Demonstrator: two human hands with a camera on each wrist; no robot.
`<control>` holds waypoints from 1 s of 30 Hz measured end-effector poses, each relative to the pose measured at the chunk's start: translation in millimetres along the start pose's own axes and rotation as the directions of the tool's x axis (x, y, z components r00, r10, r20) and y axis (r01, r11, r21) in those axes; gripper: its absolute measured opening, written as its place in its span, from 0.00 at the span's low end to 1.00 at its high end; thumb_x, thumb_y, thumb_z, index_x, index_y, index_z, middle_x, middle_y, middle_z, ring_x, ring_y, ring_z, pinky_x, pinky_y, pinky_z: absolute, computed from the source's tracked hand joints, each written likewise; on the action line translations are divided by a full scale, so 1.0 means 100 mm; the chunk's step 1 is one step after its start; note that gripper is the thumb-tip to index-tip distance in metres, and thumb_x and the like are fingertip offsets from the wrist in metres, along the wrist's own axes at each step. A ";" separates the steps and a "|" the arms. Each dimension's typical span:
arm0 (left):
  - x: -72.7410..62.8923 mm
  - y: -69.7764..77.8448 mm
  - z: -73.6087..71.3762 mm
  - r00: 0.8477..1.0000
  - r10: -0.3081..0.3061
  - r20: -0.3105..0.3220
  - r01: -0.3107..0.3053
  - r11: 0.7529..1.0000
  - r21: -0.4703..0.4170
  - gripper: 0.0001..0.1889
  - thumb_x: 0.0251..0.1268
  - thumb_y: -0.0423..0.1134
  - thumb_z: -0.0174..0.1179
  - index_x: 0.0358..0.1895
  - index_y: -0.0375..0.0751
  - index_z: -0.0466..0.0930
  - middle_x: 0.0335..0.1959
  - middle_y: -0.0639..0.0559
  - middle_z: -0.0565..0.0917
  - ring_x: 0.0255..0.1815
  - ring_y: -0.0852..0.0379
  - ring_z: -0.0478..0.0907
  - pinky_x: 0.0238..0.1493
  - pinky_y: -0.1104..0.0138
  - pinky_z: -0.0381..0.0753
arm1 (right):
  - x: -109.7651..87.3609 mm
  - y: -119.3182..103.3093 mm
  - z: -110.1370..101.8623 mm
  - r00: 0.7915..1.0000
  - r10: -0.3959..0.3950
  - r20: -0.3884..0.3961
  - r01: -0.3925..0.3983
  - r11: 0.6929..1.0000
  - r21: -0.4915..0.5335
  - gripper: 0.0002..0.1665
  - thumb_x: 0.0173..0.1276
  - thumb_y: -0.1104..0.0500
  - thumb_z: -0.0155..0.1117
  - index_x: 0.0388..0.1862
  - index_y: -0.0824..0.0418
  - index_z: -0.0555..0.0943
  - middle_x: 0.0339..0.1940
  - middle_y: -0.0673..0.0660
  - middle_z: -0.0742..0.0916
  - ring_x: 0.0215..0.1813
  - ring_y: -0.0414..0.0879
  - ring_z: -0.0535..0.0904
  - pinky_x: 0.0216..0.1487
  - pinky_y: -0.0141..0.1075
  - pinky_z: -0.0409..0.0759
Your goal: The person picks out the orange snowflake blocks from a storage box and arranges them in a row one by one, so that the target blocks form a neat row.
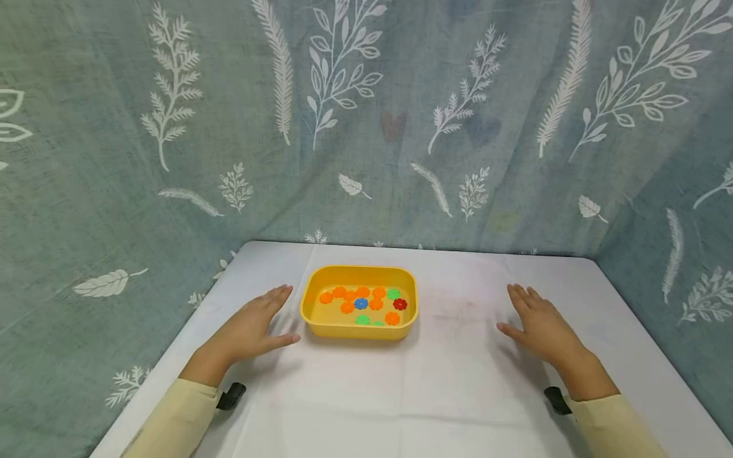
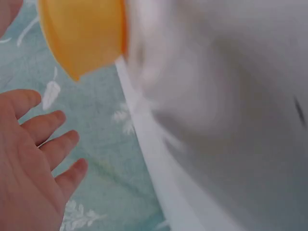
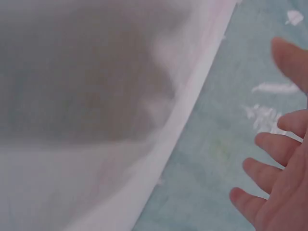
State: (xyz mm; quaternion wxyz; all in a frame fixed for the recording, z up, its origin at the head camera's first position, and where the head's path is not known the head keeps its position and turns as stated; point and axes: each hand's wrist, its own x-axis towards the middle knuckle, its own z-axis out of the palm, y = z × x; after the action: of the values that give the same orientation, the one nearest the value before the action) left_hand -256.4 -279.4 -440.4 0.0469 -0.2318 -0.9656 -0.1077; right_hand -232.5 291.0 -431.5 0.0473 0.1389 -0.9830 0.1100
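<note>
Work, we judged, was either unbegun or finished: all the small scalloped orange, green, blue and red discs (image 1: 392, 318) we saw lay in a yellow rounded-rectangular plastic tray (image 1: 355, 331) on the white-clothed tabletop (image 1: 458, 381). Left hand (image 1: 249, 329), just beside the tray, and right hand (image 1: 544, 327), well apart, held nothing, fingers extended.

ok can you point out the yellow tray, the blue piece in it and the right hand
Yellow tray (image 1: 358, 331): head view, on its near outer wall.
Blue piece (image 1: 361, 304): head view, about the middle of its face.
Right hand (image 1: 543, 327): head view, on the back of the hand.
</note>
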 end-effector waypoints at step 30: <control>0.40 -0.11 0.55 0.991 -0.130 0.037 0.097 0.494 -0.864 0.49 0.58 0.39 0.70 0.78 0.60 0.49 0.75 0.42 0.59 0.73 0.44 0.58 0.69 0.54 0.59 | 0.94 -1.39 0.15 0.971 -0.238 0.026 0.222 0.935 0.275 0.29 0.66 0.53 0.68 0.64 0.60 0.76 0.58 0.56 0.82 0.61 0.56 0.75 0.62 0.54 0.72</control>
State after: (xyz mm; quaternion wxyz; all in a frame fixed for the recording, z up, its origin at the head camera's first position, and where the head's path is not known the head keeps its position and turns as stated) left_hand -298.8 -258.9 -490.8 -0.0663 -0.1587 -0.7953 -0.5813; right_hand -284.4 132.2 -406.1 0.0117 0.2612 -0.9367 0.2328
